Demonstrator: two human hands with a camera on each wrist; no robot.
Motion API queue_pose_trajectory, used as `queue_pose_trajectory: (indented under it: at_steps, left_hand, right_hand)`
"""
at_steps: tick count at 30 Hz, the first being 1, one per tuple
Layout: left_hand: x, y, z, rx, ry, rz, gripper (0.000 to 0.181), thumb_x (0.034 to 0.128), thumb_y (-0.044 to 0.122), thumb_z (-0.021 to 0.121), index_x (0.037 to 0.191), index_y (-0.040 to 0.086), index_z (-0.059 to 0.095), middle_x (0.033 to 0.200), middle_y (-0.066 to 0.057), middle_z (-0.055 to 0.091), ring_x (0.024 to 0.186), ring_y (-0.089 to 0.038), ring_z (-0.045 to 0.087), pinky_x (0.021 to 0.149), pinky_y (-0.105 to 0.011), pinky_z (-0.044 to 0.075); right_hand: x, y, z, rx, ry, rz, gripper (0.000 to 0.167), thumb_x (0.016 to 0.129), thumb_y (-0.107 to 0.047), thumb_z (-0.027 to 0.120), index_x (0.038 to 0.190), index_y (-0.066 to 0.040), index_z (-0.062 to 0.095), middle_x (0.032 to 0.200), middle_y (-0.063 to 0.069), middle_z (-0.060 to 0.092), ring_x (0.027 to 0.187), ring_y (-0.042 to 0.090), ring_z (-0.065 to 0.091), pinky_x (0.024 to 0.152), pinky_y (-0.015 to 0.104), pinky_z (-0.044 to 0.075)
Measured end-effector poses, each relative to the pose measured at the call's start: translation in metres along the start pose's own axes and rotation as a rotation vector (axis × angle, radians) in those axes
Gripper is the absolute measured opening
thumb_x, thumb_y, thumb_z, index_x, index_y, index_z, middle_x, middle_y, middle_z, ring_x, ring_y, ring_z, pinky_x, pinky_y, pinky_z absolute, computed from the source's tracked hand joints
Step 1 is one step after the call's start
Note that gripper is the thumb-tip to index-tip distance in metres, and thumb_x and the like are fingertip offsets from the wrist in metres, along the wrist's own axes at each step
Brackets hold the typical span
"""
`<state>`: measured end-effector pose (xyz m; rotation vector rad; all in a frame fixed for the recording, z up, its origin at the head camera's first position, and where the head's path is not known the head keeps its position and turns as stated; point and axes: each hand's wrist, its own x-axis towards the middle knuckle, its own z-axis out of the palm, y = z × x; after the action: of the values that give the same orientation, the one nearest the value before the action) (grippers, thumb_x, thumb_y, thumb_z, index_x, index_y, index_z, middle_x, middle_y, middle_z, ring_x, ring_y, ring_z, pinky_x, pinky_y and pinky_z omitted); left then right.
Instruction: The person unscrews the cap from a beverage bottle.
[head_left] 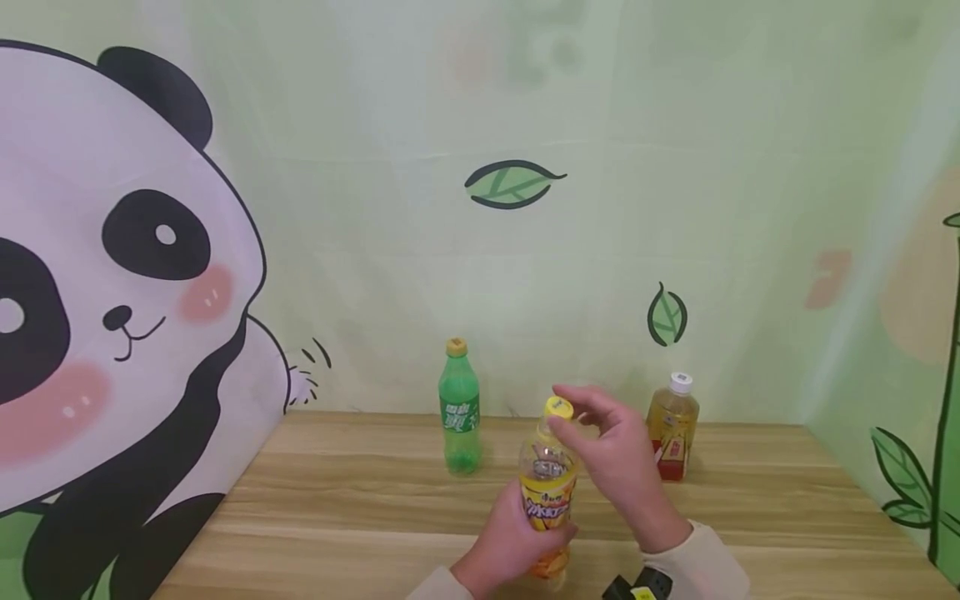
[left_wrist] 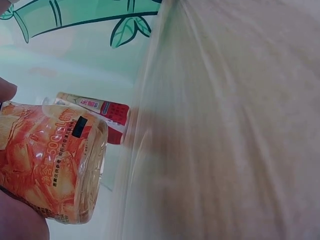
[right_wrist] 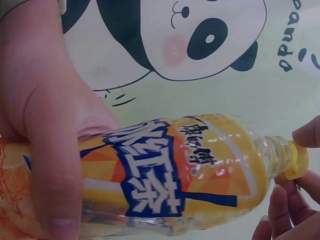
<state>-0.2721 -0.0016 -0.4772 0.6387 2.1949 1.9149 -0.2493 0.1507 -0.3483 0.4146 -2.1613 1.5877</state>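
Observation:
A clear plastic tea bottle (head_left: pixel 549 479) with a yellow and orange label is held upright above the front of the wooden table. My left hand (head_left: pixel 510 537) grips it round the lower label, thumb across the front. At the top, the thumb and fingers of my right hand (head_left: pixel 618 454) pinch the yellow cap (head_left: pixel 558 407). In the right wrist view the cap (right_wrist: pixel 298 160) sits at the neck end, slightly tilted; whether it is still threaded on cannot be told. The left wrist view shows the bottle's orange base (left_wrist: pixel 55 160) off the tabletop.
A green soda bottle (head_left: pixel 460 408) with a yellow cap stands at the back, left of the held bottle. Behind my right hand stands an amber drink bottle (head_left: pixel 672 429) with a white cap. The wooden table (head_left: pixel 337 508) ends at a panda-print backdrop (head_left: pixel 360 208).

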Motion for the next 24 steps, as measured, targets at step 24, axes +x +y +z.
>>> queue_pose_trajectory:
  at_steps: [24]
  left_hand:
    - [0.066, -0.015, -0.026, 0.022, 0.023, 0.059, 0.054, 0.0946, 0.032, 0.074, 0.142, 0.021, 0.049, 0.131, 0.000, 0.065, 0.119, -0.019, 0.064, 0.106, -0.045, 0.053]
  right_hand:
    - [-0.018, 0.058, -0.014, 0.023, -0.307, -0.106, 0.026, 0.087, -0.012, 0.082, 0.110, -0.006, 0.073, 0.105, 0.006, 0.071, 0.087, 0.011, 0.063, 0.077, 0.027, 0.058]
